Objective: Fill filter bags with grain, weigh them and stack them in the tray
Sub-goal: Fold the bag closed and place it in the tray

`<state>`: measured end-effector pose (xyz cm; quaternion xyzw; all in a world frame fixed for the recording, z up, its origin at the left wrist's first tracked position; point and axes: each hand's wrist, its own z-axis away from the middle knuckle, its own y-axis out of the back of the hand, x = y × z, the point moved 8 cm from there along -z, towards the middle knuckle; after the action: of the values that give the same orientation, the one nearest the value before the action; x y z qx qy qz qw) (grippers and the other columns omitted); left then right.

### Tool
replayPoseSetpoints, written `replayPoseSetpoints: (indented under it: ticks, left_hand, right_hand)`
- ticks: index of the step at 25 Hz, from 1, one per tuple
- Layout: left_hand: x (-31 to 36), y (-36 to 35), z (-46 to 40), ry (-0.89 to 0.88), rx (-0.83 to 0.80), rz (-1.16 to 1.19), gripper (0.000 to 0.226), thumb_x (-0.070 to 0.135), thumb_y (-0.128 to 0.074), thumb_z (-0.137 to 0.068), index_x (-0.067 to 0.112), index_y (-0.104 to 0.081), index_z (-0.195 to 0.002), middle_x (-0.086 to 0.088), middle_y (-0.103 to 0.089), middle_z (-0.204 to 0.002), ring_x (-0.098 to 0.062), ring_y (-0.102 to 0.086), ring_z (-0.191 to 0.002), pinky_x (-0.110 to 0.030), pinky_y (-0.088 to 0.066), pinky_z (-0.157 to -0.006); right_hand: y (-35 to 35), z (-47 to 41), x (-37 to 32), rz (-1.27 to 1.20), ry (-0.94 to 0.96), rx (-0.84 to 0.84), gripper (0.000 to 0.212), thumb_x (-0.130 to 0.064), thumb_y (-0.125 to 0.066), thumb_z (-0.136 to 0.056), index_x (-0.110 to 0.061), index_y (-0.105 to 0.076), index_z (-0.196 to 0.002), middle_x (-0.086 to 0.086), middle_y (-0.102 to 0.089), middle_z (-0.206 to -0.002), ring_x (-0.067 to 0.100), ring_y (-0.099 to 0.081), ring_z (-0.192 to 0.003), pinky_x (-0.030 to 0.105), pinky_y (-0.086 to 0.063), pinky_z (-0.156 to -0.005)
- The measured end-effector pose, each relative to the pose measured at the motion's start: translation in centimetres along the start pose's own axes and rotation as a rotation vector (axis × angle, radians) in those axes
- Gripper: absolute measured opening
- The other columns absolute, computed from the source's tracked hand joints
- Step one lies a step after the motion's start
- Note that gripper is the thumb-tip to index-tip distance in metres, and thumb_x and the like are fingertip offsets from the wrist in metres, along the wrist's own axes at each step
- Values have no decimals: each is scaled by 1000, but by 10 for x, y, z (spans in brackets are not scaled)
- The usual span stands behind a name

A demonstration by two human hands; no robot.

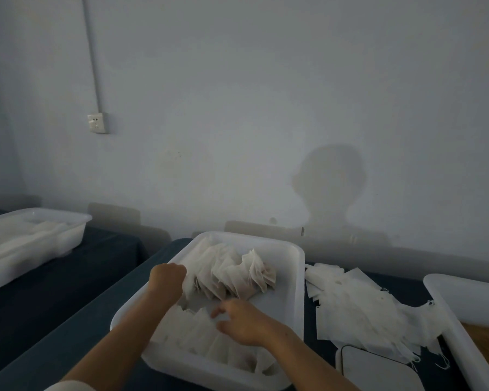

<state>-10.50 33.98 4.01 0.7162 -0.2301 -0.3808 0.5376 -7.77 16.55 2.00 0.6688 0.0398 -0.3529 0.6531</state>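
Stacking filled filter bags (235,273) in the white tray (294,280), both hands at work inside it. Left hand (167,277) curled at the left end of the far row, fingers folded toward the bags and seemingly bracing them so the leaning row keeps upright; hard to tell whether a bag is actually pinched, fingertips being hidden. Right hand (242,321) lower down at the near row of bags (203,337), fingers loosely bent and narrow, touching the bag tops, probably nudging one into line. Bags set on edge and overlapped, likely to pack more in and keep grain from spilling. Empty bags (359,306) heaped on the bench (68,320) just right of the tray, close for the next fill. White scale (378,368) near the bottom edge, beside that heap. Another tray (449,294) at far right, contents not clear. Second tray (40,235) well apart at far left.
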Motion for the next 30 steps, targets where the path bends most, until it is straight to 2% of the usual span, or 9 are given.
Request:
replayPoseSetpoints:
  ticks: [3,5,10,15,20,23,26,28,30]
  left_hand:
    - [-7,-1,1,44,-7,-138,17,10,-53,-91,19,-60,-104,8,-50,-72,-9,-57,-76,-20,-41,-64]
    - [-12,0,0,94,34,-131,22,15,-56,-91,19,-58,-113,7,-62,-93,-9,-59,-89,-20,-42,-67]
    - [0,22,1,89,247,-76,47,18,-59,-88,17,-41,-132,2,-54,-122,-15,-52,-111,-22,-44,-84]
    - [38,63,6,10,300,19,38,20,-56,-89,21,-44,-125,6,-54,-122,-13,-52,-114,-22,-47,-85]
    - [115,120,23,-169,390,367,21,28,-54,-90,24,-48,-110,8,-57,-111,-14,-52,-108,-27,-45,-79]
    - [156,127,28,-232,394,478,17,27,-53,-91,25,-50,-108,9,-59,-106,-13,-54,-99,-25,-42,-75]
    - [179,114,27,-256,369,535,12,24,-51,-92,24,-52,-104,8,-61,-101,-11,-55,-90,-22,-42,-72]
    - [186,107,27,-277,370,560,9,25,-50,-92,24,-54,-100,9,-63,-96,-9,-57,-85,-20,-46,-73]
    - [190,99,26,-291,357,580,8,26,-49,-93,24,-55,-98,10,-64,-93,-7,-58,-82,-20,-49,-74]
  right_hand:
    - [-4,1,6,3,-11,5,37,-24,-48,-96,-17,-52,-133,7,-43,-144,25,-42,-131,44,-30,-112]
    - [3,9,9,-12,7,28,38,-22,-47,-97,-16,-50,-134,8,-42,-145,25,-42,-131,40,-32,-111]
    - [62,45,22,-95,103,226,31,-17,-45,-97,-14,-56,-126,5,-52,-133,19,-50,-120,31,-41,-103]
    - [129,83,79,-139,45,446,28,-8,-45,-95,-15,-64,-115,0,-62,-119,12,-56,-108,21,-43,-93]
    - [177,126,191,-115,-287,788,25,1,-44,-92,-12,-63,-103,4,-65,-107,15,-59,-97,18,-43,-74]
    - [156,133,255,-39,-538,648,22,-5,-48,-92,-10,-57,-111,8,-58,-121,20,-55,-107,26,-44,-82]
    - [120,126,282,132,-673,384,43,-31,-56,-92,-11,-43,-129,10,-43,-136,26,-46,-122,35,-43,-99]
    - [113,121,285,201,-721,342,58,-43,-55,-91,-12,-33,-135,10,-34,-141,29,-40,-127,40,-39,-102]
    - [114,114,282,293,-713,319,57,-40,-52,-92,-12,-30,-137,10,-34,-141,29,-39,-128,40,-38,-101]
